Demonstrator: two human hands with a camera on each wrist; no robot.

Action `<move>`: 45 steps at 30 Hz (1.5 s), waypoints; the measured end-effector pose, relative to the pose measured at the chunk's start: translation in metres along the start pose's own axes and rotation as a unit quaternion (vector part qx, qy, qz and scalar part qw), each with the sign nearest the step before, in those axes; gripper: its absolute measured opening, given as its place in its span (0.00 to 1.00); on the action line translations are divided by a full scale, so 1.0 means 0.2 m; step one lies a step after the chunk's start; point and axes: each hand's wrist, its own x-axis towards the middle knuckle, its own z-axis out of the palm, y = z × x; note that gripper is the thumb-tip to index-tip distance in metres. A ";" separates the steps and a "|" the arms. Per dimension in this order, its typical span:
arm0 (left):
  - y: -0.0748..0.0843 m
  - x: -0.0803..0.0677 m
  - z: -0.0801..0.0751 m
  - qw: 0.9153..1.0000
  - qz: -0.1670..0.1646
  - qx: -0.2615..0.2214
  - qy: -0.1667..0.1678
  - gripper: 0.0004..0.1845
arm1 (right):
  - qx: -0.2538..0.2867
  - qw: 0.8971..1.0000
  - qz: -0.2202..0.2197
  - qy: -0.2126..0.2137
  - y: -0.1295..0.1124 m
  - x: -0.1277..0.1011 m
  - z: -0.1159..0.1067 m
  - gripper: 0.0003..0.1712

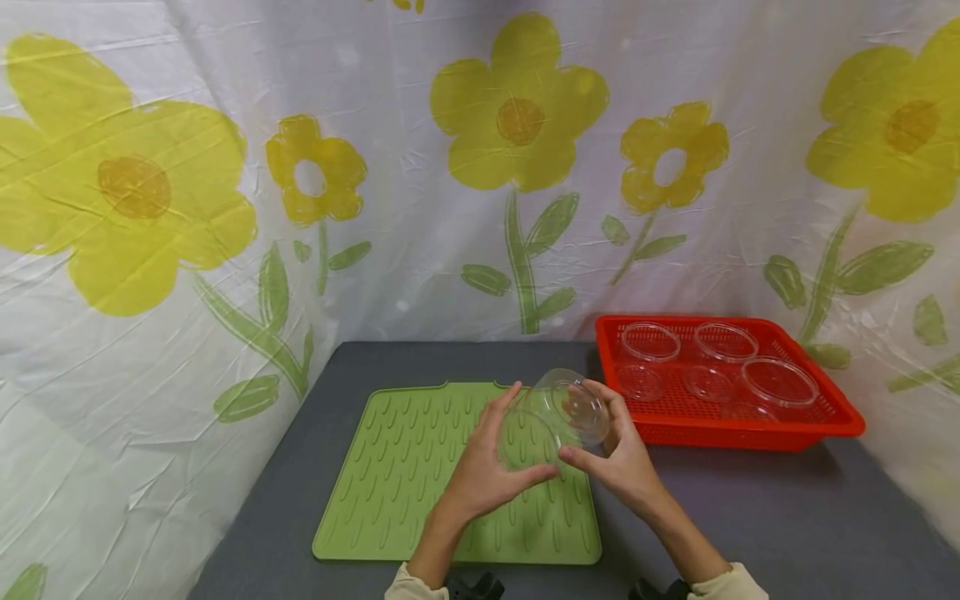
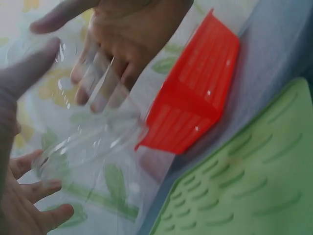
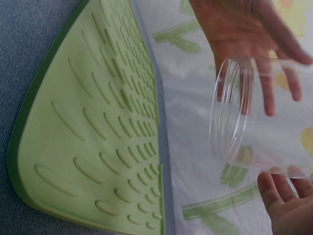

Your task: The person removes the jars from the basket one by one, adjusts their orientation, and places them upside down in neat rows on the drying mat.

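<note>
Grey table (image 1: 750, 517) bears green mat (image 1: 405, 475) and red basket (image 1: 750, 429).

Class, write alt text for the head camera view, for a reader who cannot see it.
Two hands, left hand and right hand, hold a clear plastic bowl tilted above a green ridged mat on a grey table. To the right stands a red basket holding more clear bowls, before a yellow-flower curtain.

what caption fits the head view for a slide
Both hands, left hand and right hand, hold a clear plastic bowl above a green mat.

No readable text, label, brand or number on anything shown
</note>
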 end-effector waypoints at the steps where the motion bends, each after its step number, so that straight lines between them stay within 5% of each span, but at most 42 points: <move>1: -0.01 -0.01 -0.01 1.000 0.000 0.000 0.000 0.55 | -0.004 1.000 0.001 0.003 0.00 0.00 0.00 0.50; 12: -0.18 -0.05 -0.21 0.994 -0.047 0.092 0.028 0.43 | -0.042 0.998 0.040 0.028 -0.01 0.00 0.00 0.51; 23: -0.41 -0.11 -0.45 0.967 -0.104 0.230 0.040 0.44 | -0.064 0.995 0.061 0.040 0.02 0.01 0.03 0.52; 34: -0.58 -0.26 -0.70 0.928 -0.252 0.271 -0.051 0.49 | -0.075 0.994 0.070 0.039 0.03 0.01 0.06 0.54; 39: -0.58 -0.29 -0.72 0.916 -0.302 0.247 -0.095 0.54 | -0.080 0.993 0.071 0.039 0.03 0.04 0.09 0.55; 45: -0.59 -0.31 -0.70 0.907 -0.325 0.247 -0.106 0.57 | -0.102 0.992 0.065 0.039 0.03 0.08 0.13 0.56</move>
